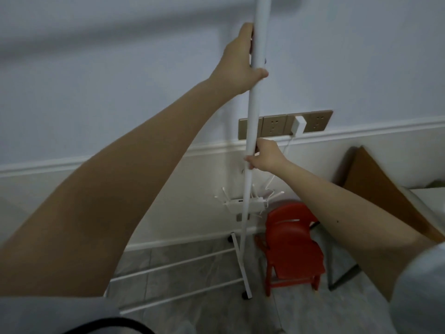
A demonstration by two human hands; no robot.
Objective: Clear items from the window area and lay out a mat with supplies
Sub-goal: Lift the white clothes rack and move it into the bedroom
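A tall white rack stands in front of the wall, and its upright pole (254,107) runs from the top of the view down to a wheeled base bar (242,266) on the floor. My left hand (240,61) grips the pole high up, fingers wrapped round it. My right hand (263,156) grips the same pole lower, level with the wall sockets. White lower rails (173,278) of the rack stretch left just above the floor.
A red plastic child's chair (292,247) stands right of the rack base. A white router (243,204) with antennas hangs on the wall behind the pole. A gold socket strip (285,126) holds a white plug. A brown table (380,189) fills the right side. Grey tile floor below.
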